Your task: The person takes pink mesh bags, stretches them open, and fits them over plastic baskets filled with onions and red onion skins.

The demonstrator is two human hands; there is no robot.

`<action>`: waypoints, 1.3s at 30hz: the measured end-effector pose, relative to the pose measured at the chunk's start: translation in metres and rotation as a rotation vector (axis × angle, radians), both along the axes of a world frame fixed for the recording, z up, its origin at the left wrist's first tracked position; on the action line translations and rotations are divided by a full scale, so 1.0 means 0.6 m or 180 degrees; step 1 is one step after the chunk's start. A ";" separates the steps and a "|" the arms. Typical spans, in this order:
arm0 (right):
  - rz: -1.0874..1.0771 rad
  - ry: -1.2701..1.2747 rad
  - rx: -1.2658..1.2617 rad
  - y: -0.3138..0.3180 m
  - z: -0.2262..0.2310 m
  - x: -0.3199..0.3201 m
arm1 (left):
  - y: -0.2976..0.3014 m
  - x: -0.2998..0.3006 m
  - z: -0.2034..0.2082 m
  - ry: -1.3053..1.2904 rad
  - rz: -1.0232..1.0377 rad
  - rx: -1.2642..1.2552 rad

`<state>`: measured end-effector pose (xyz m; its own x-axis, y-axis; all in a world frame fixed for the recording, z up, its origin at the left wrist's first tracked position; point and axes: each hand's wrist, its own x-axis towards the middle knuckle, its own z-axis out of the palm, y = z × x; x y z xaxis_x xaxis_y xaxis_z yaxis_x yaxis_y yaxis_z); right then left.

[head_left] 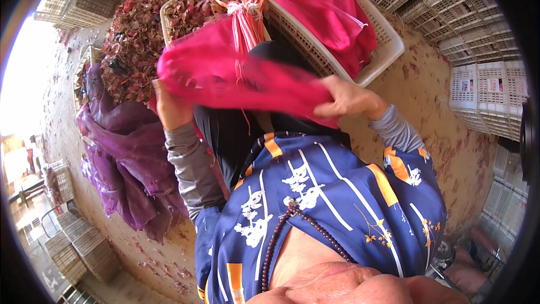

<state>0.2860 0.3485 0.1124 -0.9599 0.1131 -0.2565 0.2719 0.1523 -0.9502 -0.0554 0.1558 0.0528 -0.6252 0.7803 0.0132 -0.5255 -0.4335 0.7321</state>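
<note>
A red mesh bag [225,87] is stretched across my lap, blurred by motion. My left hand [173,108] holds its left end with the thumb up, the fingers partly hidden behind the mesh. At the other end, my right hand [350,99] grips the bag's edge between thumb and fingers. Just beyond the bag stands a bundle of red and white striped ties [247,22] with frayed orange tops. More red mesh bags [329,17] lie in a pale plastic crate [382,63] ahead to the right.
Dry reddish-brown skins or leaves [140,19] are heaped ahead and to the left, around another crate [165,14]. Purple netting [132,157] slumps beside my left arm. Stacked pale crates [486,98] line the right side, and others [79,242] stand at lower left.
</note>
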 end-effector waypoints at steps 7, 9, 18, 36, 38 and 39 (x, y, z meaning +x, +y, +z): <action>-0.2601 0.0931 0.1324 0.142 -0.107 0.070 | 0.040 0.085 -0.070 0.2824 0.0760 -0.1463; -0.2947 0.0422 0.2376 0.213 -0.159 0.098 | 0.036 0.100 -0.061 0.3531 0.1003 -0.1579; -0.1789 -0.1049 0.4792 0.271 -0.197 0.032 | 0.017 0.106 -0.066 0.3234 0.0916 -0.1374; -0.1537 -0.3174 0.3110 0.336 -0.362 -0.012 | -0.002 0.136 -0.018 0.3744 0.1006 -0.1461; -0.1461 -0.3201 0.3068 0.337 -0.362 -0.011 | -0.002 0.137 -0.015 0.3753 0.1046 -0.1444; -0.1428 -0.3207 0.3041 0.340 -0.357 -0.010 | -0.003 0.137 -0.015 0.3676 0.1077 -0.1435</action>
